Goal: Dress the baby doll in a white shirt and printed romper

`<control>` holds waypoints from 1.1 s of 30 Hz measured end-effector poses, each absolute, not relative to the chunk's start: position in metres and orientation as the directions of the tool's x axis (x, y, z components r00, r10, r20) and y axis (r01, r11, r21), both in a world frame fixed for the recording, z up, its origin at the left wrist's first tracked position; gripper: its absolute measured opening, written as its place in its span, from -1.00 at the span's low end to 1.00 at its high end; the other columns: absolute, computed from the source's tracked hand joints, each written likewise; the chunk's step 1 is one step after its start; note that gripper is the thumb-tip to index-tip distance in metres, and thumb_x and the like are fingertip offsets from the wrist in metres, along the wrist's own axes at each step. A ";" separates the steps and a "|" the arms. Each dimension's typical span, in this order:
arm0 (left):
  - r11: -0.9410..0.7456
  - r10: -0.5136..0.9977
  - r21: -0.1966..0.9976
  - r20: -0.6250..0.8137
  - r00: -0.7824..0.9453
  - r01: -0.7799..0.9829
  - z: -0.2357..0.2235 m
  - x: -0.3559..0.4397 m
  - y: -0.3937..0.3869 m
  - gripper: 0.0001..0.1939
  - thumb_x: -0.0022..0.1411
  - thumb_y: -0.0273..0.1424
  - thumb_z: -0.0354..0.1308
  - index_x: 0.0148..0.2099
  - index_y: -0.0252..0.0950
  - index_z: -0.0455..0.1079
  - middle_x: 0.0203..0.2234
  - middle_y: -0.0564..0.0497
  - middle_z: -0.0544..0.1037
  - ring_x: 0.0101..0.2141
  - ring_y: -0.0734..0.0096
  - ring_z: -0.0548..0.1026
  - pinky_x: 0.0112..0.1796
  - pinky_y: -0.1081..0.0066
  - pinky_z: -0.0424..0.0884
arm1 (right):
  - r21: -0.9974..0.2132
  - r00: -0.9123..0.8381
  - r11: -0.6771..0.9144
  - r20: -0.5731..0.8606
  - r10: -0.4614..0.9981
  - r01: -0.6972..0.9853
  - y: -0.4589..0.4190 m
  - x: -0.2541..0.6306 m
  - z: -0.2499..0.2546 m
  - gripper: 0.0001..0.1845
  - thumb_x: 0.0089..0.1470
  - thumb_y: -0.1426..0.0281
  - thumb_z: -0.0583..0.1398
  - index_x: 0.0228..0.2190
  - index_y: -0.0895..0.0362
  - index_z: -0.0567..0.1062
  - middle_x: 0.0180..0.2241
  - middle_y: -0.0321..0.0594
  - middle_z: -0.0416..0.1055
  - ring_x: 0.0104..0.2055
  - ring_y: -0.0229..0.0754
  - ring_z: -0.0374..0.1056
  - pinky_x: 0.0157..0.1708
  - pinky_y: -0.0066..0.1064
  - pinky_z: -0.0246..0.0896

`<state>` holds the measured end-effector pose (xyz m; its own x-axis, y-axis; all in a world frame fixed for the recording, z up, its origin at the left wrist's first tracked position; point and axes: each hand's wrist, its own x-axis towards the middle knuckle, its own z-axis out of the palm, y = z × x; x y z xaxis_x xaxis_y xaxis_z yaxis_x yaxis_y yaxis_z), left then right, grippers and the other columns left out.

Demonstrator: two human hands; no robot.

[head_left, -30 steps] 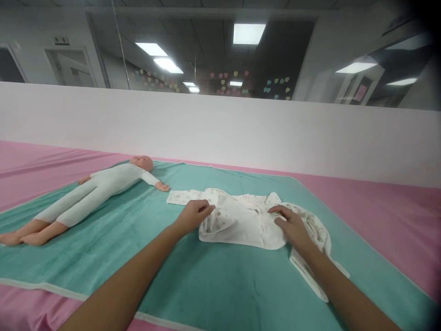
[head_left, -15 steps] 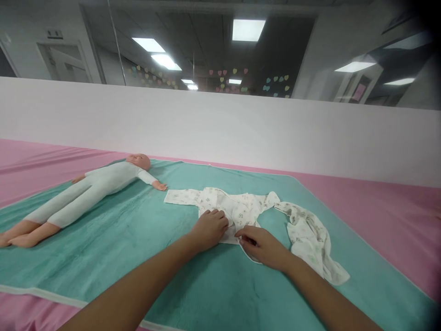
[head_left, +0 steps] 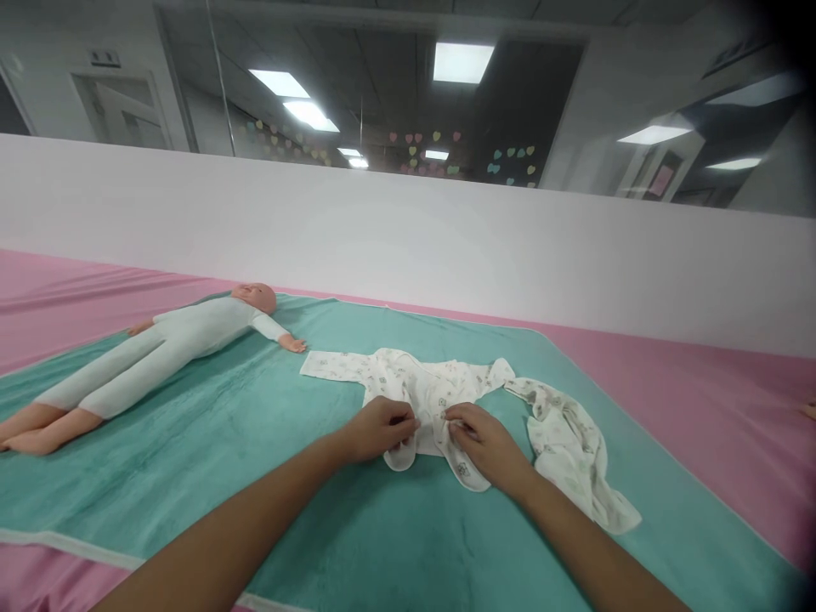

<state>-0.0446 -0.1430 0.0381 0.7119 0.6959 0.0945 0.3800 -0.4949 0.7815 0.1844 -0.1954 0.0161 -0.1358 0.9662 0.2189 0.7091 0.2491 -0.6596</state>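
Observation:
A white printed baby shirt [head_left: 395, 370] lies spread on the teal blanket, its sleeves reaching out to both sides and its lower front parted. My left hand [head_left: 381, 427] pinches the edge of the left front flap, fingers closed. On the other side, my right hand [head_left: 488, 442] is closed on the edge of the right front flap. Between the two flaps the shirt's plain inner back shows. To the right is a crumpled piece of matching white printed baby clothing [head_left: 570, 442], close to the shirt's right sleeve.
A baby doll [head_left: 197, 340] in a pale bodysuit lies on its back at the left, its hand near the shirt's left sleeve. The teal blanket [head_left: 286, 501] covers a pink sheet [head_left: 714, 399]. Behind stands a low white wall [head_left: 408, 242] with glass above.
My left hand has shifted slightly left and down, and now pinches the left flap, which is drawn open. My right hand has closed on the right flap, and the gap between flaps is wider.

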 end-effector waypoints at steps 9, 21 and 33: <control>-0.853 0.490 0.342 0.265 0.831 0.394 0.027 -0.042 -0.140 -0.60 0.10 -0.05 0.16 -0.11 -0.18 0.40 -0.20 0.00 0.45 -0.18 0.30 0.37 -0.20 0.39 0.25 | -0.494 -0.358 0.368 0.119 0.926 0.788 -0.196 0.180 0.014 -0.49 0.18 0.11 -0.01 0.12 -0.04 0.28 0.18 -0.24 0.19 0.22 -0.05 0.05 0.21 -0.09 -0.09; -0.744 0.665 0.372 0.325 0.673 0.555 0.009 -0.029 -0.130 -0.70 0.29 -0.19 -0.04 -0.09 -0.24 0.37 -0.17 -0.04 0.45 -0.16 0.29 0.38 -0.18 0.32 0.29 | -0.414 -0.369 0.364 0.073 0.927 0.834 -0.193 0.173 0.013 -0.41 0.19 -0.01 -0.12 0.18 -0.12 0.15 0.26 -0.33 0.03 0.29 -0.08 -0.10 0.24 -0.08 -0.23; -0.587 0.809 0.300 0.248 0.533 0.752 -0.009 -0.040 -0.104 -0.56 0.30 -0.18 -0.11 0.17 -0.16 0.21 0.10 -0.06 0.36 0.14 0.15 0.20 0.08 0.10 0.17 | -0.349 -0.300 0.279 -0.007 0.954 0.895 -0.190 0.175 0.004 -0.31 0.18 -0.06 -0.24 0.26 -0.09 -0.10 0.32 -0.38 -0.22 0.35 -0.13 -0.35 0.28 -0.10 -0.46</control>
<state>-0.0403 -0.1037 -0.0087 0.5329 0.8091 0.2478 0.7519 -0.5871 0.3001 0.1753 -0.1897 0.0044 -0.3002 0.9538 -0.0069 0.8947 0.2791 -0.3486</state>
